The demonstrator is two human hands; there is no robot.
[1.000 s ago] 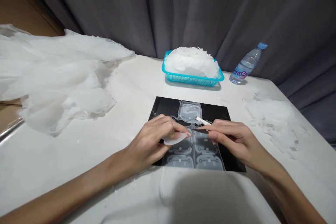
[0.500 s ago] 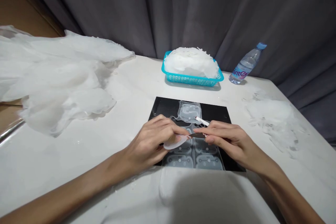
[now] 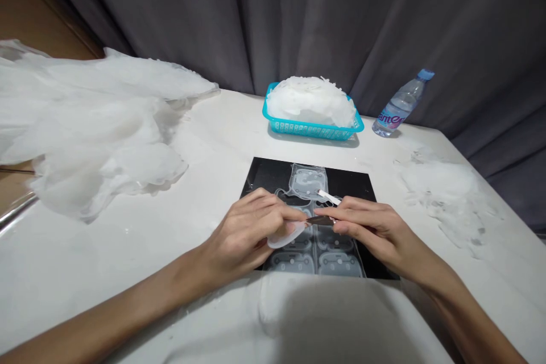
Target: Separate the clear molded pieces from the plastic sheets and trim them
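My left hand [image 3: 253, 224] is closed on a translucent, soft-looking moulded piece [image 3: 286, 236], whose curved edge shows below the fingers. In my right hand [image 3: 377, 230] is a small dark metal blade-like tool [image 3: 321, 220], pinched between thumb and fingers. Its tip meets the edge of the piece by my left fingertips; its exact kind is unclear. Beneath both hands lies a black board [image 3: 347, 181]. Several clear moulded shapes [image 3: 307, 179] rest on the board, partly hidden by my hands. A narrow white strip [image 3: 329, 197] sticks out beyond my right fingers.
A blue basket [image 3: 313, 128] heaped with white translucent pieces [image 3: 309, 101] stands behind the board. Right of it is a water bottle [image 3: 396, 108]. A large pile of translucent sheets [image 3: 106, 119] covers the table's left side; clear scraps [image 3: 454, 193] lie at right.
The translucent piece and my left fingers have tilted very slightly, and the blade has turned a little. Everything else stays in place.
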